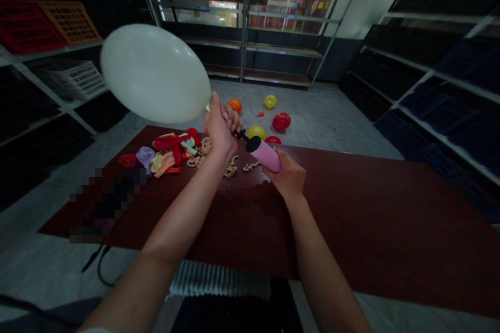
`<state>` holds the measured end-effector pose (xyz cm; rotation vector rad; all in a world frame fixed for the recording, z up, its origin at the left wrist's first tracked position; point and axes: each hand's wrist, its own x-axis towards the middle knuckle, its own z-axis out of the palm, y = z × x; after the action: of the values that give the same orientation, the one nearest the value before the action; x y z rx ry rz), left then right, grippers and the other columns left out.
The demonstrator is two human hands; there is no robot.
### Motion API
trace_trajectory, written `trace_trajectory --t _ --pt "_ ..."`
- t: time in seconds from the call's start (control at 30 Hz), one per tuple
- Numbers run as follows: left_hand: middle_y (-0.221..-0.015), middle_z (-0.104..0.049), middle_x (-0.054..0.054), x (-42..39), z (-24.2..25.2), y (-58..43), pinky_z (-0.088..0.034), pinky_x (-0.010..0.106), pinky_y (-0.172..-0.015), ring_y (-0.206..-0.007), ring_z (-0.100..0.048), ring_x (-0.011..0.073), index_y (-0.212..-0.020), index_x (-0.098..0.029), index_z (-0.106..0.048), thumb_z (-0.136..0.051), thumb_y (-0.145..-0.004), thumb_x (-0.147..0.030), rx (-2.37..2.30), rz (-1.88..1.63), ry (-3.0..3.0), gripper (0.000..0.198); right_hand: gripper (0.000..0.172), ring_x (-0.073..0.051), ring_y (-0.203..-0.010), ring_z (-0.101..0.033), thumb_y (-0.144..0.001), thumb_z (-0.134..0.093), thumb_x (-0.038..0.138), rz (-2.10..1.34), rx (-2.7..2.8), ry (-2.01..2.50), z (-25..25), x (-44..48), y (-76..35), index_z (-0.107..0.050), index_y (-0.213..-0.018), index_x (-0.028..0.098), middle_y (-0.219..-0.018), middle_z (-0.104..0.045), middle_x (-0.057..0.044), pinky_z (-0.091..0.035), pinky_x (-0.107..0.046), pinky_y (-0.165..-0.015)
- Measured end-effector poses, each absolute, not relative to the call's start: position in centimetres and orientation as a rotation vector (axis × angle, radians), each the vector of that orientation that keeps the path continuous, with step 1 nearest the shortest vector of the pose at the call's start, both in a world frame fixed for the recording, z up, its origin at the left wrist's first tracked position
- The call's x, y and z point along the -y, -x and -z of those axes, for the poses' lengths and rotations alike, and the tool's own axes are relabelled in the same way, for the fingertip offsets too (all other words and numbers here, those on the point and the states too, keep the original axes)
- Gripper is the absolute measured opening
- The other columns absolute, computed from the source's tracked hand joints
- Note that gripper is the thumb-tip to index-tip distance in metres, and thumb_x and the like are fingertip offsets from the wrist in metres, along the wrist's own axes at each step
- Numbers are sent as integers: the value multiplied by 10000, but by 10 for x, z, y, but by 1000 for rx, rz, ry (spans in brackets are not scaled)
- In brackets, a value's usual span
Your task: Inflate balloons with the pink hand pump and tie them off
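A large pale green balloon [156,74], blown up, floats out to the left from my left hand [222,125]. That hand is closed around the balloon's neck, by the black nozzle end of a balloon pump; how the neck sits on the nozzle is hidden by my fingers. My right hand [288,174] wraps around the pink balloon pump [265,153], which tilts up toward the left hand. On the table below lie a heap of limp balloons [172,148] in red, purple, yellow and orange, and several tan twisted strings [230,167].
The dark red table [375,208] spans the space before me. Several inflated balloons, including a red one [282,122] and a yellow one [270,101], lie on the floor beyond it. Metal shelves [281,52] with crates [70,21] stand around. A cable [102,265] hangs at the left.
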<state>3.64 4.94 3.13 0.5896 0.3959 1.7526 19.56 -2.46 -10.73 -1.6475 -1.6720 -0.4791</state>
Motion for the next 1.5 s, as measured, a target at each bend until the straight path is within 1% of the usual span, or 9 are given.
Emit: trace_trajectory --t 0.1,0.23,0.37,0.47,0.63,0.87,1.03,1.23,1.5 --pt "-394 -245 -64 -46 -17 -56 -181 227 -332 -306 -204 74 -526 -194 -332 -441 -1081 -341 -430 -1692 -608 585 423 -221 -733 -715 -818 -667 469 499 1671 1680 109 26 -194 -691 -1124 177 -891 -778 -84 -441 -295 -623" --pt "-407 -254 -76 -56 -1 -57 -199 215 -337 -308 -235 66 -549 -196 -338 -558 -1027 -427 -482 -1639 -526 574 443 -210 -721 -713 -841 -660 493 537 1736 1689 109 26 -195 -695 -1142 169 -880 -784 -80 -404 -278 -594" --pt "-412 -240 -75 -70 4 -45 -206 211 -340 -307 -248 67 -555 -195 -335 -487 -1059 -360 -496 -1646 -442 552 443 -202 -755 -719 -860 -668 501 575 1771 1682 106 23 -192 -696 -1161 177 -923 -790 -81 -400 -268 -598" --pt "-419 -242 -76 -74 4 -41 -221 205 -345 -311 -257 67 -564 -194 -339 -463 -1068 -334 -498 -1638 -441 537 433 -195 -761 -715 -874 -669 504 577 1774 1664 107 20 -191 -693 -1170 189 -912 -785 -70 -409 -265 -603" --pt "-439 -258 -85 -80 0 -35 -233 195 -348 -323 -252 61 -590 -197 -338 -573 -1018 -438 -519 -1685 -437 544 435 -185 -760 -707 -898 -657 513 594 1771 1610 109 18 -194 -692 -1184 186 -937 -778 -69 -427 -274 -629" --pt "-432 -311 -75 -100 -6 -1 -262 205 -369 -333 -303 74 -595 -207 -338 -578 -1005 -491 -587 -1803 -311 553 418 -188 -765 -684 -893 -672 501 600 1828 1659 104 22 -198 -691 -1178 196 -930 -765 -61 -394 -276 -636" --pt "-423 -301 -64 -103 -14 25 -261 226 -375 -333 -281 87 -583 -213 -342 -521 -1038 -408 -561 -1864 -219 526 408 -194 -769 -667 -909 -659 489 592 1868 1660 101 23 -198 -690 -1188 192 -914 -754 -63 -372 -281 -640" --pt "-418 -243 -61 -97 -21 43 -238 248 -378 -329 -235 89 -570 -210 -270 -478 -1022 -311 -544 -1830 -213 508 431 -194 -762 -654 -929 -626 530 606 1891 1629 97 23 -196 -692 -1181 187 -907 -751 -74 -363 -288 -636" --pt "-428 -217 -57 -99 -22 40 -204 293 -416 -353 -215 101 -574 -214 -230 -517 -1016 -400 -552 -1844 -327 559 460 -196 -772 -655 -915 -638 554 601 1871 1668 96 24 -198 -683 -1199 194 -923 -748 -75 -381 -291 -639"
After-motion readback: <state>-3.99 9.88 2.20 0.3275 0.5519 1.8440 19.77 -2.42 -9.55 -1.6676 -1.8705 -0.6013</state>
